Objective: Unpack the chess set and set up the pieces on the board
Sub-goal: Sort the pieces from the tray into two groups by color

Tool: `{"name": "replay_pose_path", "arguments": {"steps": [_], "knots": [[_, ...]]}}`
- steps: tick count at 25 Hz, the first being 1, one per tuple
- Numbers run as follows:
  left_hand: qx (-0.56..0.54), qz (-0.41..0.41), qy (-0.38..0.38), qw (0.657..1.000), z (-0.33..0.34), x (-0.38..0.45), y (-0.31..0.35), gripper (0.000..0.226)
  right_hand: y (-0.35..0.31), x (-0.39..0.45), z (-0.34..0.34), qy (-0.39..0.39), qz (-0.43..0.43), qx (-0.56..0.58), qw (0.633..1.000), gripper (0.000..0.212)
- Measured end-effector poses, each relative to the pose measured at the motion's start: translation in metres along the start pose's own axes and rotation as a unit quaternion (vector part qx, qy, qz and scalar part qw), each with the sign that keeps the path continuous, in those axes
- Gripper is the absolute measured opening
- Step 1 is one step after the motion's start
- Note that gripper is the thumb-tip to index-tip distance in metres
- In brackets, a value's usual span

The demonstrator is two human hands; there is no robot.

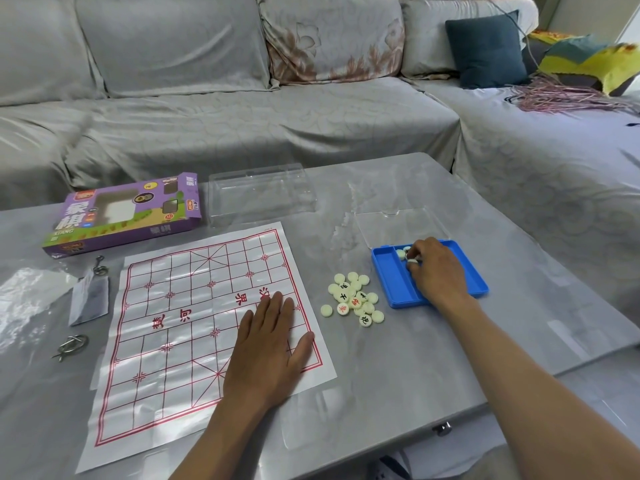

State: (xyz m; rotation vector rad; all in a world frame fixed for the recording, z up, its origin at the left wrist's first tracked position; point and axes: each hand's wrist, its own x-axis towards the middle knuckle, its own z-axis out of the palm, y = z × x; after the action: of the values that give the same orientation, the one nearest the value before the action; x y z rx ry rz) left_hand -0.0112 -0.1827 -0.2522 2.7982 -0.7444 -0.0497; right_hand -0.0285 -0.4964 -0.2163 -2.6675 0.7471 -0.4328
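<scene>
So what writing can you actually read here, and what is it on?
"楚河": paper board, red, left of middle.
"界": the board, by the left hand.
"象棋", "XIANG": purple box; its small print is blurred.
Loose pieces: red and black characters, too small.

The purple box (pixel 124 211) read 象棋 and "XIANG". My paper board (pixel 194 323) bore red 楚河 and 汉界. The pieces' (pixel 353 299) characters were too small to read.
</scene>
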Motion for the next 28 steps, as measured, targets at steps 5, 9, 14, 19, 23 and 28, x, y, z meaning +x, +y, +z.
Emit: {"name": "replay_pose_path", "arguments": {"steps": [5,9,14,19,23,28], "knots": [[-0.001,-0.002,0.004,1.0,0.0012,-0.0004,-0.0014,0.084,-0.0006,0.0041,-0.0005,-0.025,0.004,0.036,0.999,0.007],[0.0,-0.001,0.0,1.0,0.0019,0.0004,-0.0011,0.087,0.0006,0.0026,-0.0018,-0.021,-0.004,0.042,0.999,0.006],[-0.011,-0.002,0.007,1.0,0.0035,0.0007,-0.0018,0.085,-0.0019,0.0017,-0.0026,-0.032,-0.021,0.033,0.999,0.006],[-0.004,0.0,0.005,1.0,0.0022,0.0006,-0.0018,0.083,-0.0009,0.0039,-0.003,-0.055,-0.009,0.036,0.998,0.005],[-0.008,-0.001,0.005,1.0,0.0015,-0.0005,-0.0016,0.083,-0.0001,0.0019,-0.0032,-0.051,-0.019,0.04,0.998,0.005],[-0.013,-0.003,0.001,1.0,0.0011,0.0007,-0.0007,0.095,0.0014,0.0007,-0.0043,-0.044,-0.029,0.038,0.998,0.003]]}}
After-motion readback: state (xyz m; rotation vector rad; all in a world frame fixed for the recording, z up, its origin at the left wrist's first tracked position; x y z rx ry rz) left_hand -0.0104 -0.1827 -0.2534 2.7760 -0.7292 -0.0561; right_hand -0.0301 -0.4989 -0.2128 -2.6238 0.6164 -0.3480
